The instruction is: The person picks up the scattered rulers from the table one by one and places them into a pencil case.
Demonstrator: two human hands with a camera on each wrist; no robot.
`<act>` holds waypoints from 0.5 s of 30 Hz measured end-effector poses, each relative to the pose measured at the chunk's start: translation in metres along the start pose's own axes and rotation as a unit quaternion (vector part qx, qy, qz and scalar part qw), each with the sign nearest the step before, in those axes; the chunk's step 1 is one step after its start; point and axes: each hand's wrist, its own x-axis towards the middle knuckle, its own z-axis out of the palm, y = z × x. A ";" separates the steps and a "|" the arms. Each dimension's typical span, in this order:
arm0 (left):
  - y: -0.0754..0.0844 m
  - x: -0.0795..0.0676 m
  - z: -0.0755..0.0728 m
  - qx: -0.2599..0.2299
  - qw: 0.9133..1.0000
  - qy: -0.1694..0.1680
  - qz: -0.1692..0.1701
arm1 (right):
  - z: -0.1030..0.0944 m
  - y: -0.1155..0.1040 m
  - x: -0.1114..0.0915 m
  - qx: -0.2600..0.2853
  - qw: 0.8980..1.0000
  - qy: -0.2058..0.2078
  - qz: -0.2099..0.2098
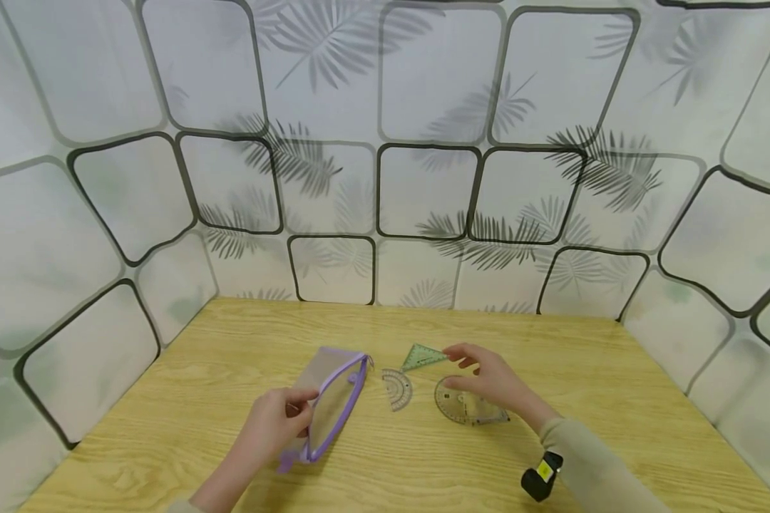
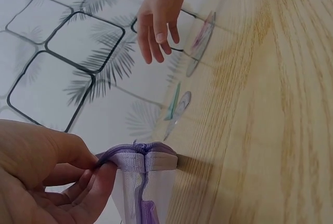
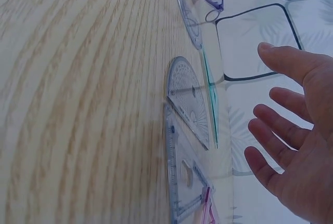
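My left hand [image 1: 277,419] pinches the rim of a translucent pouch [image 1: 334,413] with purple zip edging, whose mouth gapes. The left wrist view shows thumb and fingers on the purple zip edge [image 2: 122,150]. My right hand [image 1: 490,374] hovers with spread, slightly bent fingers and nothing in them. Near its fingertips lies a green set square [image 1: 418,356]. Below the hand are a clear protractor [image 1: 449,405] and a clear set square [image 1: 490,413], partly overlapping. A smaller clear protractor [image 1: 398,390] lies between the pouch and those. In the right wrist view the right palm [image 3: 307,177] faces the rulers.
The wooden table [image 1: 417,470] carries all of these. Patterned curtain-like sheets [image 1: 423,192] stand behind it and along both sides. A pink-edged piece [image 3: 208,206] shows by the clear set square. A black device [image 1: 542,476] sits at the right wrist.
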 end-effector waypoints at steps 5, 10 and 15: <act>0.000 -0.002 0.002 0.001 1.000 0.000 0.015 | -0.003 0.001 0.000 -0.006 1.000 0.005 0.003; 0.002 -0.004 0.002 -0.001 1.000 -0.004 0.012 | -0.006 0.005 -0.002 -0.015 1.000 0.009 0.008; 0.004 -0.005 0.002 -0.001 1.000 -0.014 0.005 | -0.008 0.009 -0.004 -0.010 1.000 0.011 0.012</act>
